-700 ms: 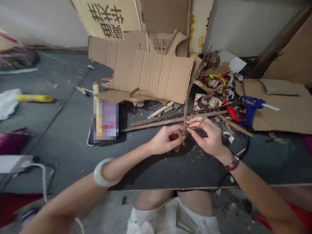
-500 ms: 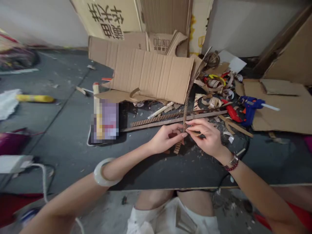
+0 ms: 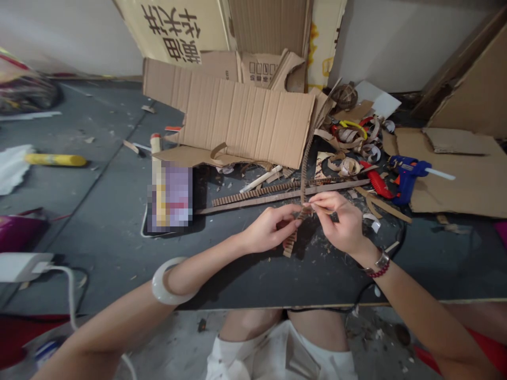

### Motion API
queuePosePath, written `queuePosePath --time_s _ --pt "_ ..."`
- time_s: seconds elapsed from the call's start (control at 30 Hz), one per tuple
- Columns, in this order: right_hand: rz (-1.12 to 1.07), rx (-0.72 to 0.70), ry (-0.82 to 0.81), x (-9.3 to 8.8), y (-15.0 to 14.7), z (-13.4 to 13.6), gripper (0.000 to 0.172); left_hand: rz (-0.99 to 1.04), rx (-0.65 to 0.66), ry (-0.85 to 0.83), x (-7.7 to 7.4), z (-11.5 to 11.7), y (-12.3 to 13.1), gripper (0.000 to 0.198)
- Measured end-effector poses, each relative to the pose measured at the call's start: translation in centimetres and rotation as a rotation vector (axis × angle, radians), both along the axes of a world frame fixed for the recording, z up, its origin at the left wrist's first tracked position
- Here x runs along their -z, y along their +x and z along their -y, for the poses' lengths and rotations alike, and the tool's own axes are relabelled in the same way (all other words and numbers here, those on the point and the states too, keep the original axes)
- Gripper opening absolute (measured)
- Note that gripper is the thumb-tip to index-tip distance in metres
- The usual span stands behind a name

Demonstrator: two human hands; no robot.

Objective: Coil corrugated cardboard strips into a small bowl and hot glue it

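At the centre of the frame, the left hand (image 3: 273, 229) and right hand (image 3: 340, 224) pinch a narrow, notched brown corrugated-cardboard strip (image 3: 303, 177) over the dark tabletop (image 3: 336, 279), below an opened brown cardboard box (image 3: 269, 31).

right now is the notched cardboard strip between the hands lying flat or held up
Held up: the notched cardboard strip stands nearly upright, pinched by the left hand and right hand.
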State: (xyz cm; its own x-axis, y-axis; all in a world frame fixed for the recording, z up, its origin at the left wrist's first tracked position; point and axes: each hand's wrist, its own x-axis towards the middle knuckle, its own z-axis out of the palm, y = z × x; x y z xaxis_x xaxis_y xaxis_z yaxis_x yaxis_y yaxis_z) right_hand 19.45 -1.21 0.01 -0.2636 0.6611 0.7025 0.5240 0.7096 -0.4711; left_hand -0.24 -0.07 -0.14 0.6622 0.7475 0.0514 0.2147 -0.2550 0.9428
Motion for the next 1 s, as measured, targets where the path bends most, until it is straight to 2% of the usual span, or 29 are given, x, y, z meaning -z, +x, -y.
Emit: queuePosePath --time_s 0.23,0.37,0.5,0.63,0.87,0.93,1.0 --pt "0.023 -0.022 0.009 -0.8 -0.1 0.0 0.014 0.023 -0.015 -0.063 0.0 0.1 0.1 0.027" --pt "0.088 -0.034 0.025 -0.5 0.0 0.0 0.014 0.04 -0.017 -0.131 -0.1 0.2 0.1 0.026" --pt "0.07 -0.047 0.042 0.0 0.2 0.0 0.019 0.056 -0.025 -0.187 0.0 0.2 0.2 0.033" --pt "0.093 -0.074 0.027 0.3 0.3 -0.1 0.02 0.074 -0.031 -0.142 0.2 0.1 0.2 0.038" --pt "0.06 -0.038 -0.023 0.4 0.2 0.0 0.019 0.058 0.003 -0.037 0.0 0.0 0.1 0.035" --pt "-0.005 -0.025 -0.064 0.2 0.1 0.0 0.018 0.043 0.015 -0.017 0.1 0.0 0.0 0.037" --pt "-0.171 0.005 -0.153 0.0 0.1 -0.1 0.011 0.025 0.054 -0.006 0.2 0.0 -0.1 0.043"
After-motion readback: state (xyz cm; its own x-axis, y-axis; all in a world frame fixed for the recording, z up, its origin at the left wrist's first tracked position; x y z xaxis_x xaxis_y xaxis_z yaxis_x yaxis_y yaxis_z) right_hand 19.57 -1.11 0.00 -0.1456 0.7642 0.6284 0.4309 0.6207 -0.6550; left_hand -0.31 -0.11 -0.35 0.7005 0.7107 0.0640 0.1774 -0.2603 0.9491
